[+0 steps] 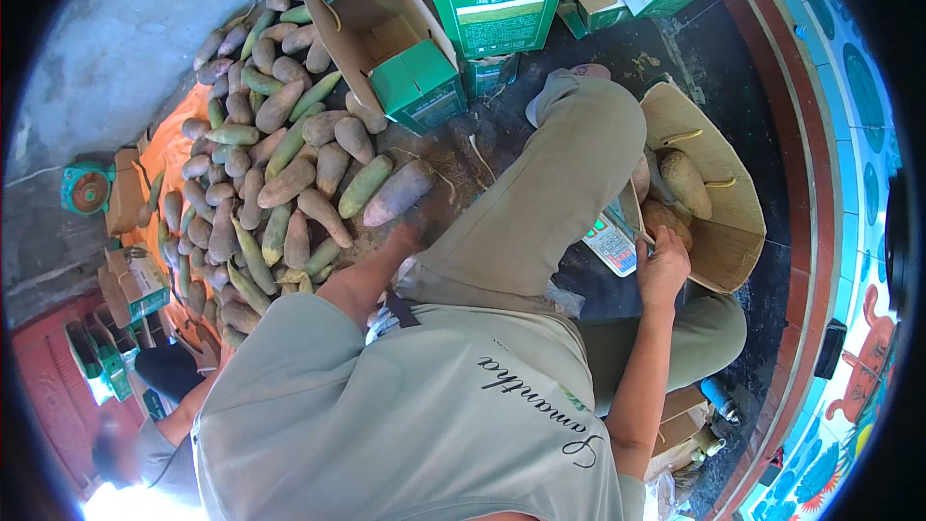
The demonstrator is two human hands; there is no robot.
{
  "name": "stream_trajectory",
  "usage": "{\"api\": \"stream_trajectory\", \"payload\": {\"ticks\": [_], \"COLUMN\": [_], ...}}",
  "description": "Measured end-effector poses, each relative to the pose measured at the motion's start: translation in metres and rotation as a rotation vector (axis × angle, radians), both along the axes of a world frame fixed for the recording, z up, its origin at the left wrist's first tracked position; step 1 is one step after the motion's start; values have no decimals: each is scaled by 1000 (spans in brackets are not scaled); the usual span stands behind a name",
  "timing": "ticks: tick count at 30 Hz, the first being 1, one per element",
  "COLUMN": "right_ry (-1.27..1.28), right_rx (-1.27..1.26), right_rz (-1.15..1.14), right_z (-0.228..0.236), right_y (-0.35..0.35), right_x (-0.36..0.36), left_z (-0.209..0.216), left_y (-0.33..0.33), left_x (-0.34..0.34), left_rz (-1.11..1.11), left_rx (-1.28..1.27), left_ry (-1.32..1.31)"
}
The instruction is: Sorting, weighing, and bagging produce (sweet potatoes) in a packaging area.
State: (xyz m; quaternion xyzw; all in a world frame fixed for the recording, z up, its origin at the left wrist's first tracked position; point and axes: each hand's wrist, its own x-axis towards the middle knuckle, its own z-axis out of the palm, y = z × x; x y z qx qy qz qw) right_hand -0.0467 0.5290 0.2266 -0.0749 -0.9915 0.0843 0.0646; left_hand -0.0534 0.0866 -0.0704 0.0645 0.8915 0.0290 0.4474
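Note:
My right hand (664, 267) is closed at the near left edge of an open cardboard box (738, 232) that holds several large soil-covered radishes (686, 183). Its fingers pinch a thin greyish edge or strip that I cannot make out. Beside that hand lies a white scale (612, 243) with a lit green display and coloured keys, partly covered by my leg and the box. My left hand (410, 234) is low beside my bent knee, by a pale purple radish (399, 193) at the rim of the pile. Its fingers are mostly hidden.
A big heap of green and brownish radishes (280, 154) spreads over an orange sheet (178, 145) to the left. Ahead stand an open green carton (417, 85) and a tall green box (497, 0). Another person (169, 434) sits at far left. A blue bottle (720, 399) is at lower right.

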Motion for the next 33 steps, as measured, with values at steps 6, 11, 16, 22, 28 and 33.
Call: {"api": "stream_trajectory", "payload": {"ticks": [6, 11, 16, 22, 28, 33], "right_ry": [23, 21, 12, 40, 47, 101], "right_rx": [11, -59, -32, -17, 4, -10], "right_rz": [-22, 11, -44, -56, -62, -52], "right_z": [0, -3, -4, -4, -13, -20], "right_y": [4, 1, 6, 5, 7, 8], "right_x": [6, -2, 5, 6, 9, 10], "left_z": [-74, -65, 87, 253, 396, 455], "left_y": [-43, -49, -11, 36, 120, 201], "left_x": [31, 50, -17, -85, -125, -130], "left_rz": [206, 462, 249, 452, 506, 198], "left_rx": [369, 754, 323, 581, 1091, 1202], "left_ry": [-20, 8, 417, 872, 1042, 1143]}}
